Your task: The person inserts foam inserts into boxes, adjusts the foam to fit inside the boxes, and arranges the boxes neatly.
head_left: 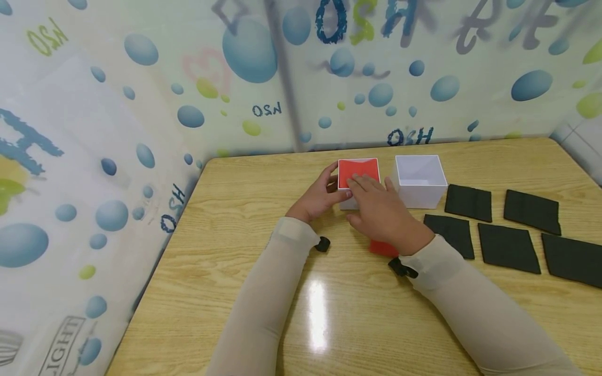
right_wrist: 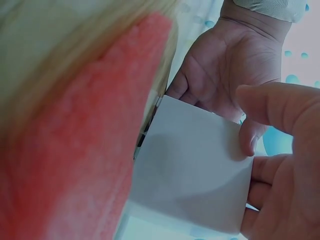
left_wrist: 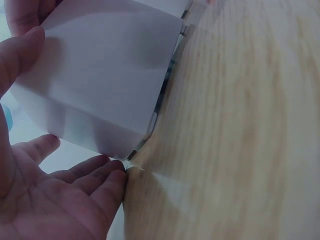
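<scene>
A small white box [head_left: 349,206] stands near the back of the table, with a red sheet [head_left: 356,168] filling its top opening. My left hand [head_left: 316,200] holds this box from the left, thumb on the front face and fingers along the side, as the white wall [left_wrist: 107,65] in the left wrist view also shows. My right hand [head_left: 380,211] lies over the front rim, its fairly straight fingers touching the red sheet. Beneath the right wrist a second red piece [head_left: 383,248] lies on the table, partly hidden by the hand; it looms blurred in the right wrist view.
Just right of the held box stands an uncovered white box [head_left: 421,194] with nothing visible inside. Several flat black pieces [head_left: 509,245] are spread on the right of the wooden table [head_left: 226,261]. A patterned wall covering [head_left: 235,125] rises behind the table.
</scene>
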`<state>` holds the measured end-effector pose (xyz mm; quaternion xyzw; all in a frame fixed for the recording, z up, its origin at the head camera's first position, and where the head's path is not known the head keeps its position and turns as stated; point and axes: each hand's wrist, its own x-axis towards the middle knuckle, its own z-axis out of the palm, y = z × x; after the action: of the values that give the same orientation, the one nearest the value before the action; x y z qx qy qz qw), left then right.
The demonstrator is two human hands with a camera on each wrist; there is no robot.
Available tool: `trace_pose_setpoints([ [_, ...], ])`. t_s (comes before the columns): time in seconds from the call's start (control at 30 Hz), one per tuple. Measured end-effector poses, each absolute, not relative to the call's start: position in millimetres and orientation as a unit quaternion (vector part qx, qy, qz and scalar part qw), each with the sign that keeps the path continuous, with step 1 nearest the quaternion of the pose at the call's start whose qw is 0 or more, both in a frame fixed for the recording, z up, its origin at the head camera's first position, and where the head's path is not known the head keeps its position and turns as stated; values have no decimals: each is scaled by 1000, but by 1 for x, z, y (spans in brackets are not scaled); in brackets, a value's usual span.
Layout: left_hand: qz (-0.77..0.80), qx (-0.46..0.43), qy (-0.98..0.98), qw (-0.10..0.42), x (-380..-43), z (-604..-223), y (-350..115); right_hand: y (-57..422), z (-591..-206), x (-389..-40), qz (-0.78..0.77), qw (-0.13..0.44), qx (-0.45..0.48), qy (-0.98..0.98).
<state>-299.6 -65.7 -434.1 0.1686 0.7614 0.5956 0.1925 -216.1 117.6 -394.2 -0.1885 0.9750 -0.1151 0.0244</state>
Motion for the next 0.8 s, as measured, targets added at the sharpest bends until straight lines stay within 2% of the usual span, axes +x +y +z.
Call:
trace_pose_setpoints([
  [0.8,598,168,759,197,-300,-435,-66,117,-396,-219,-105,22,-187,977],
])
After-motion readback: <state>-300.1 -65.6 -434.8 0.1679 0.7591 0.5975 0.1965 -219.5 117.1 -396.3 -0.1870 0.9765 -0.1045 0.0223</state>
